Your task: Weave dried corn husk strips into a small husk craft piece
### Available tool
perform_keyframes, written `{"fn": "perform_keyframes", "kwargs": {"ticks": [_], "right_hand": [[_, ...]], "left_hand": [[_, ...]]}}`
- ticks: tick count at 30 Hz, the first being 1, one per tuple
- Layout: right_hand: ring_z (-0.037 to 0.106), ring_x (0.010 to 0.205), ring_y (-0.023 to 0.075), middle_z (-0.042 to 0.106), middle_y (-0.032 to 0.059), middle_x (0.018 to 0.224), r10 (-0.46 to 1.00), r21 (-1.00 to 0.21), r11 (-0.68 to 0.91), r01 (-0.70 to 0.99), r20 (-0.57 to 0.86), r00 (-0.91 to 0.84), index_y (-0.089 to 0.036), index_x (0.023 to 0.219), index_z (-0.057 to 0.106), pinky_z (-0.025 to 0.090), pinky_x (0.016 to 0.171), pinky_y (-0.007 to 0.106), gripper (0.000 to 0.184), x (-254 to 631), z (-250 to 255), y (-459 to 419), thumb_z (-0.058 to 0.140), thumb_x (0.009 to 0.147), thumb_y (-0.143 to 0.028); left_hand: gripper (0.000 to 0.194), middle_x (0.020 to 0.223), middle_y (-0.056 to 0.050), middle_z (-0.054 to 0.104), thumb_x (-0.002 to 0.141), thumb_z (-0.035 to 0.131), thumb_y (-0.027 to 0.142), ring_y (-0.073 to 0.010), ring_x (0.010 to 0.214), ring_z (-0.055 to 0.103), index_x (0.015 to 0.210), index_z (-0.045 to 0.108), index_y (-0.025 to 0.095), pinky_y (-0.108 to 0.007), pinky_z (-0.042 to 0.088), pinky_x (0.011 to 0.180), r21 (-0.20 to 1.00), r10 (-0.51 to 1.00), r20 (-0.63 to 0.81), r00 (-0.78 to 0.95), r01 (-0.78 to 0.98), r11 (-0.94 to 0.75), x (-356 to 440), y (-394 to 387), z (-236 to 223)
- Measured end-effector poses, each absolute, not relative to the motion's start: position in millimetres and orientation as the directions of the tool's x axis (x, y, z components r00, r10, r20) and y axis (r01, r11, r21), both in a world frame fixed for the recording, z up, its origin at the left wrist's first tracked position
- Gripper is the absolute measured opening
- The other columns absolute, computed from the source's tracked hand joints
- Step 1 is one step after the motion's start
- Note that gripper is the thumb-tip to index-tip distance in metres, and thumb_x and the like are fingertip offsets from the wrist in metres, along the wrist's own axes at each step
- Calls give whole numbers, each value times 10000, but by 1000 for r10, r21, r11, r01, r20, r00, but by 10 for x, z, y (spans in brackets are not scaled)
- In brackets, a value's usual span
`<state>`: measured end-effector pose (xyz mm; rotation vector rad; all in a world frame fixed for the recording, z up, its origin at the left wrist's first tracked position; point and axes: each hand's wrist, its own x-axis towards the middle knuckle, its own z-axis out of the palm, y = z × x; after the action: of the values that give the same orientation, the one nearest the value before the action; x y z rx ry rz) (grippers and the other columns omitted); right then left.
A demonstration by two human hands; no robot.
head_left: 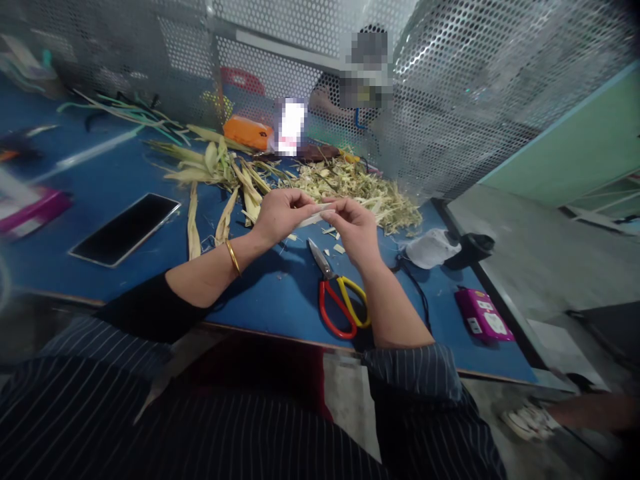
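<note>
My left hand [281, 215] and my right hand [353, 227] meet above the blue table [280, 293], each pinching one end of a pale leaf strip [316, 215] stretched between them. Fingers of both hands are closed on it. A gold bangle sits on my left wrist. Scissors [340, 293] with one red and one yellow handle lie shut on the table just below my right hand. Small pale cuttings lie scattered under the hands.
A heap of dry leaf scraps [360, 187] and long leaves [215, 167] lie behind the hands. A black phone [125, 228] lies at left, a pink device [483, 315] at right, an orange box [249, 133] at the back. Another person sits behind the perforated metal screen [450, 87].
</note>
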<state>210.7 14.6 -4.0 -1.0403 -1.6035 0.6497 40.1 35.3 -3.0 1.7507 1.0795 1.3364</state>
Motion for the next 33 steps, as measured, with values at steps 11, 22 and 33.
{"fn": "perform_keyframes", "kwargs": {"ticks": [11, 22, 33], "right_hand": [[458, 611, 101, 571, -32, 646, 848, -784, 448, 431, 525, 74, -203, 711, 619, 387, 607, 258, 155, 2152, -38, 173, 678, 792, -320], [512, 640, 104, 600, -30, 672, 802, -712, 505, 488, 596, 38, -197, 722, 627, 413, 645, 261, 119, 2148, 8, 135, 679, 798, -273], [526, 642, 115, 555, -31, 684, 820, -767, 464, 444, 562, 114, -212, 789, 581, 448, 636, 282, 128, 2189, -89, 221, 675, 800, -299]], "left_hand": [[191, 902, -31, 666, 875, 570, 349, -127, 724, 595, 933, 647, 185, -235, 453, 632, 884, 887, 430, 168, 122, -451, 424, 316, 29], [214, 546, 9, 597, 706, 729, 363, -103, 507, 492, 673, 671, 159, -234, 338, 511, 864, 920, 311, 238, 332, -378, 387, 324, 12], [237, 652, -31, 683, 664, 757, 374, -134, 596, 557, 725, 743, 146, -241, 366, 535, 857, 943, 328, 62, 401, -325, 319, 361, 23]]}}
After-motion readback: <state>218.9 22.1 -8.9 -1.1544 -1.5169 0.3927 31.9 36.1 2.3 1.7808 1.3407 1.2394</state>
